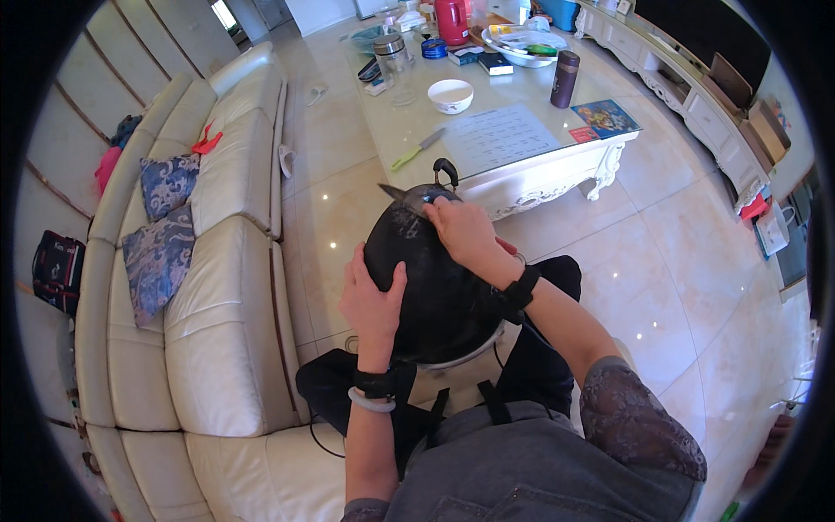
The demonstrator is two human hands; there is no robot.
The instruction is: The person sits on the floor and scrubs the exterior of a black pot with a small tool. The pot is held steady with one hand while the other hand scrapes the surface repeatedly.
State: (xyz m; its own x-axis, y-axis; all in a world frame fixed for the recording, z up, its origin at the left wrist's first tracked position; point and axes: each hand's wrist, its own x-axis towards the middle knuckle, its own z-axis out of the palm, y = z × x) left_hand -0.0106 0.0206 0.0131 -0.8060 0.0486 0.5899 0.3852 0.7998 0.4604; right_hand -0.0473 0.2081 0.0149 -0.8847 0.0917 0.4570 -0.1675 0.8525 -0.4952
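A black wok (430, 293) rests bottom up over my lap, its curved underside facing me. Its loop handle (446, 171) stands out at the far end. My left hand (375, 297) steadies the wok's left side, thumb and fingers apart against the metal. In my right hand (466, 231) is a knife, its metal blade (403, 197) lying against the wok's far upper surface. Pale scrape marks show beside the blade. A red piece (506, 246) shows past my right wrist; I cannot tell whether it is the knife's handle.
Ahead stands a glass-topped coffee table (391, 140) with a green-handled knife (417, 150), a white bowl (450, 96), a glass jar (393, 68), a dark flask (565, 79) and a red kettle (451, 23). A cream leather sofa (215, 326) runs along the left. A TV cabinet (678, 107) is at right.
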